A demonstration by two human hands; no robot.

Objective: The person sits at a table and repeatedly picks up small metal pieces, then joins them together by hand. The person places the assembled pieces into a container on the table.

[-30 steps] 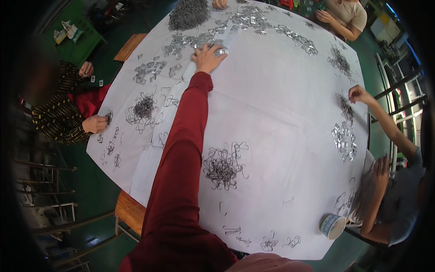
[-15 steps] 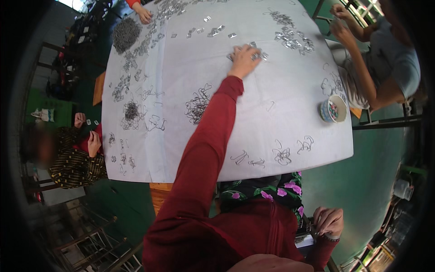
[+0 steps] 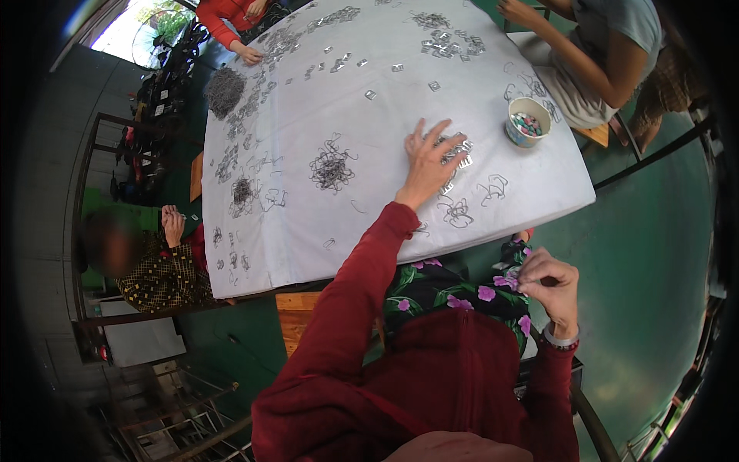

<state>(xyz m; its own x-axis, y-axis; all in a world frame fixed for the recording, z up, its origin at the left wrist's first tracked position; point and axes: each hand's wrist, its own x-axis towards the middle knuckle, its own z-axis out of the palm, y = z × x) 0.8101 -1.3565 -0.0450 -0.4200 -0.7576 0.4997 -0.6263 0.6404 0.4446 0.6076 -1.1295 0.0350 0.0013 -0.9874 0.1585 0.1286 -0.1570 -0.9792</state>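
Moved since the earlier frame: the left hand [image 3: 428,163] and the cluster of silver plates [image 3: 463,161] beneath it — now closer to the near edge of the bench [image 3: 308,223], just beyond the loose wires.

Hands, two. Left: fingers spread wide, laid over the plates, pointing away from the wearer. Right [image 3: 548,286]: off the bench, beside the flowered cloth [image 3: 486,293], thumb and fingertips closed in a pinch; whether anything sits between them cannot be told.

Plates, one cluster under the left hand: several, partly covered, exact count not readable. Location: near right part of the bench, left of the cup. Long axis of the cluster: roughly from the near edge toward the far side, its far end leaning right; single plates point in differing directions.

Stray plates [image 3: 371,95], two, lying apart from each other beyond the left hand.

Bent wires [image 3: 457,212], two small groups nearest the cluster — strands uncounted.

Wire tangle [image 3: 331,171], one, left of the left hand.

Cup [image 3: 523,142], one, upright, holding small coloured pieces.

Dark heap [image 3: 225,92], one, at the far left.

Co-workers, at least three, seated around the bench.
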